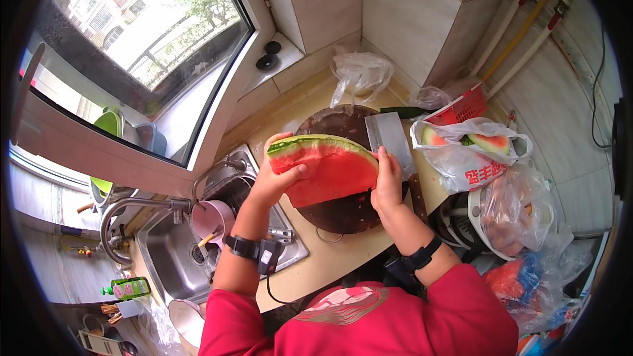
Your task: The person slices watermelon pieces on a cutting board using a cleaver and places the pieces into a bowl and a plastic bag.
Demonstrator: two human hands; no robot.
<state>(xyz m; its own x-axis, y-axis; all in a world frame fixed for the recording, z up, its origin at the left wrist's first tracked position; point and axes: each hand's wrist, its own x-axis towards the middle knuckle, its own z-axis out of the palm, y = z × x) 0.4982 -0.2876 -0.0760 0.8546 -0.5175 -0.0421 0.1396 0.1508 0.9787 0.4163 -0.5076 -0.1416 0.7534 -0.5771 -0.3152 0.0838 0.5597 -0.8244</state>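
A large cut piece of watermelon [329, 170] is held over a round dark chopping board [341, 217], its rind up and its red flesh facing me. My left hand [277, 173] grips its left end, the thumb across the flesh. My right hand [388, 178] holds the right end, fingers along the edge. A cleaver [390, 141] with a wide metal blade lies on the right part of the board, its dark handle partly behind my right hand and wrist.
Left is a steel sink [168, 262] with a pink pot [212, 220]. To the right are a plastic bag [445, 163] with watermelon pieces and a red basket [460, 106]. A crumpled clear bag [363, 74] lies behind the board. An open window [163, 34] juts in at upper left.
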